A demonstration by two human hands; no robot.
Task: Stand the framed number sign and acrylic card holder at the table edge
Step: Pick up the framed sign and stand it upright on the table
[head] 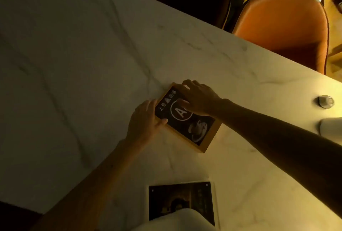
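The sign [187, 117] lies flat mid-table [83, 64], long axis running 10 to 4 o'clock, clamped between the left hand [146, 119] on its 9 o'clock edge and the right hand [199, 99] spread over its face, while the holder [182, 201] lies untouched at 6 o'clock.

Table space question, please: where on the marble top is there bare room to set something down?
The table is bare left of the framed number sign and from it to the far edge. The near side by the acrylic card holder and the right end, by the small jar, are crowded.
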